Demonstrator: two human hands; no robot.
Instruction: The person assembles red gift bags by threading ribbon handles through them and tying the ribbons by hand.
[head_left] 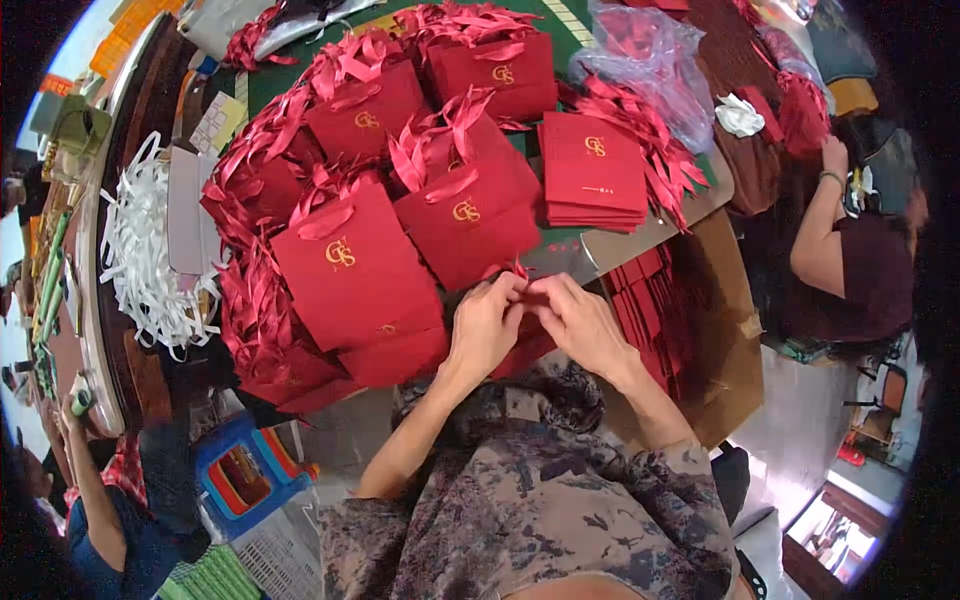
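My left hand [482, 328] and my right hand [588, 325] meet at the table's near edge, fingers pinched close together. Between the fingertips a bit of red ribbon [519, 268] shows; the fingers hide most of it. Below them, between my wrists, is part of a red paper gift bag [527, 350]. Just beyond my left hand lies a finished-looking red gift bag [468, 222] with a gold emblem and a ribbon handle. Another such bag [350, 262] lies to its left. A stack of flat red bags [595, 175] without visible handles sits beyond my right hand.
More ribboned bags [365, 115] cover the far side of the table. Loose red ribbons [660, 165] lie by a clear plastic bag [655, 70]. White strips [150, 250] heap at left. A cardboard box [735, 370] holds red bags at right. Other people work on both sides.
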